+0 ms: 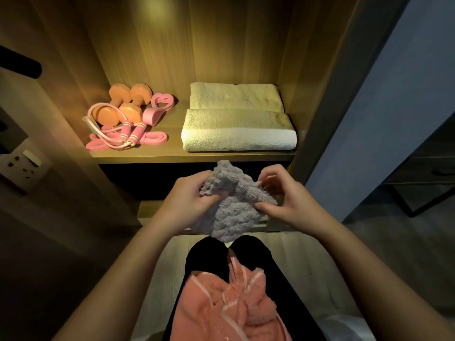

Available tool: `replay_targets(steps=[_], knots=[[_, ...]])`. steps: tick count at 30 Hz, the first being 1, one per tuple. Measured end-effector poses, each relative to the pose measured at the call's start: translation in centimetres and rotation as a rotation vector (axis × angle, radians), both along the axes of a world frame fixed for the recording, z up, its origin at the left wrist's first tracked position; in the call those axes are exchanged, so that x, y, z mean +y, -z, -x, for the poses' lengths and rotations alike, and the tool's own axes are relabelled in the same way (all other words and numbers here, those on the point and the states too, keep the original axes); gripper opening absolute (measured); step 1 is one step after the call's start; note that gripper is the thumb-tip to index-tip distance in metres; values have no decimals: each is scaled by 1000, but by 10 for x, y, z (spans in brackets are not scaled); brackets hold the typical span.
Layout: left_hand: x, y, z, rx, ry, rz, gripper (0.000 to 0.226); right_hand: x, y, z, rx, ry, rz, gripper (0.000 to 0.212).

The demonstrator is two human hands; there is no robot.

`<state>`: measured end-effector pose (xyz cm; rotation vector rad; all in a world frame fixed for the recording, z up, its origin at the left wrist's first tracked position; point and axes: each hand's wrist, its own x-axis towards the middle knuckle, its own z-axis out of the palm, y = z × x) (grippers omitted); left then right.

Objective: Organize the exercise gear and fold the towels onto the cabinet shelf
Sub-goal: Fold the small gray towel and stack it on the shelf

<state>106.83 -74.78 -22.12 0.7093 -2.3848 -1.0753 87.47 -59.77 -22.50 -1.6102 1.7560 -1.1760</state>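
Two forearms reaching forward, left hand [188, 201] and right hand [283, 196] fingers curled, gripping grey towel [231, 215]

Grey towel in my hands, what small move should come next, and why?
Probably pull the hands apart to spread the grey towel flat. It is bunched in a crumpled wad between the left hand and right hand, both gripping it, so no edge is ready to fold. The folded white towels on the shelf show the shape to match.
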Motion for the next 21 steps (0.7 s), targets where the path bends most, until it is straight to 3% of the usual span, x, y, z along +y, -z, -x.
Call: replay_targets(steps=[6, 16, 21], knots=[[9, 1, 7, 53, 29, -41, 18, -1, 7, -9, 44, -28, 25, 20], [7, -8, 1, 170, 89, -42, 14, -12, 0, -2, 178, -318, -222, 24], [-6, 2, -9, 179, -7, -48, 25, -10, 7, 12, 200, -248, -317, 24]])
